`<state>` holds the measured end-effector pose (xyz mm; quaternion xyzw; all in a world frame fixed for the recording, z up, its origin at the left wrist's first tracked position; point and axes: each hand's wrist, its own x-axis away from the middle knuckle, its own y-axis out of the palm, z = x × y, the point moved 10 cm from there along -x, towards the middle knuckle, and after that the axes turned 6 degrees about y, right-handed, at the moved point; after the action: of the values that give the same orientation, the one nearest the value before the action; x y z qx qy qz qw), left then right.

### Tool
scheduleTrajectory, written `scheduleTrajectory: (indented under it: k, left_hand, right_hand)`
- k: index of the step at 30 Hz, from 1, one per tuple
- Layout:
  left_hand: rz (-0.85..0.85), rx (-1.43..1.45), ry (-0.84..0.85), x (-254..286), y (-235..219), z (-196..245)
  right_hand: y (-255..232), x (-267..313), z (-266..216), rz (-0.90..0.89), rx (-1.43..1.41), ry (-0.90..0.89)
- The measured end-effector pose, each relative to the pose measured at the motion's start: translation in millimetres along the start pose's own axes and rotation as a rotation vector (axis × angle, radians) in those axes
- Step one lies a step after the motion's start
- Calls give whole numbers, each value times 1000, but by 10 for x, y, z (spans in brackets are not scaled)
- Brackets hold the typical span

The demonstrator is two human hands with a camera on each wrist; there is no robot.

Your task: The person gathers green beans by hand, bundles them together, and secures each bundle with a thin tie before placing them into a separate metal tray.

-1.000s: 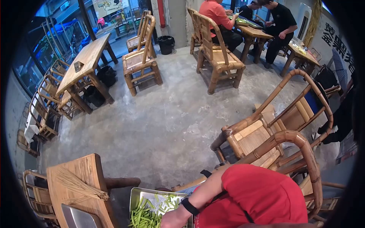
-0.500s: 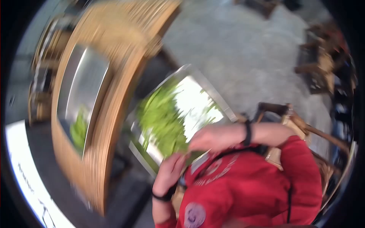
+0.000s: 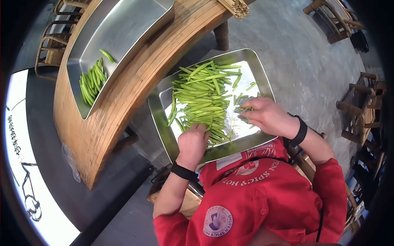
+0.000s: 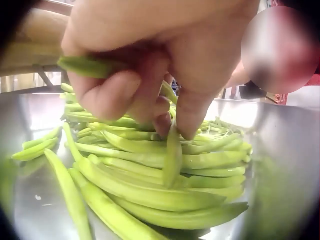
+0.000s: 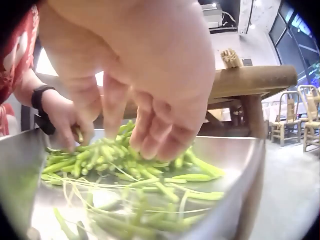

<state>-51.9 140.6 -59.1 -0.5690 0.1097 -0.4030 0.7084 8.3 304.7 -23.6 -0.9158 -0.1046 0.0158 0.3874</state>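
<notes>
A steel tray (image 3: 262,78) rests at the person's lap, with a heap of green beans (image 3: 201,98) across its left and middle. My left hand (image 3: 193,141) is at the heap's near edge. In the left wrist view, its thumb and finger pinch one green bean (image 4: 172,157), while another bean (image 4: 90,66) sticks out from its curled fingers. My right hand (image 3: 264,117) hovers over the tray's right side, fingers loosely bent downward, by short bean bits (image 3: 242,98) and thin strings (image 5: 75,187). Nothing shows between the right thumb and fingers in the right wrist view.
On the wooden table (image 3: 123,90) to the left stands a second steel tray (image 3: 123,28) with a small pile of beans (image 3: 92,84) in its near end. A bundle of straw-like stalks (image 3: 236,7) lies at the table's far edge. Bamboo chairs (image 3: 359,108) stand at the right.
The head view has swung down from the room to the tray. The left hand has come into view at the bean heap, and the right hand has moved right, away from it.
</notes>
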Motion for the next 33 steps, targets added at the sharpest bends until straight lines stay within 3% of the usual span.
scheduleTrajectory:
  k: [2,3,5,7,9,14,20,22,26,28,29,30,31,33]
  left_hand:
    - [31,39,93,-6,-61,118]
    - [28,40,94,24,-114,170]
    - [-49,332,129,136,-187,362]
    - [-88,447,142,221,-216,467]
    - [-110,581,192,308,-183,508]
    - [-68,734,102,412,-136,496]
    - [126,765,39,377,-277,435]
    - [73,963,-93,370,-163,383]
    - [183,1130,-109,355,-186,338]
    - [154,1028,-74,365,-226,280]
    - [67,975,-15,352,-256,298]
    - [60,982,-12,354,-306,247]
    - [-54,1002,22,365,-273,280]
    - [-203,1016,30,421,-189,275]
  right_hand:
    - [36,-75,-174,56,-3,-13]
    - [5,-109,-381,145,21,-105]
    - [-25,-53,-580,241,46,-195]
    - [337,-32,-598,-101,6,-158]
    - [383,-9,-633,-145,4,-170]
    - [437,-33,-697,-189,-61,-203]
    - [346,-128,-766,0,-35,-155]
    - [177,-164,-718,170,-163,-77]
    - [74,-198,-720,331,-267,-71]
    - [172,-275,-682,135,-347,0]
    - [142,-290,-641,133,-343,7]
    - [220,-315,-644,-1,-433,-35]
    - [299,-299,-672,-136,-526,-73]
    - [258,-279,-628,-154,-532,-37]
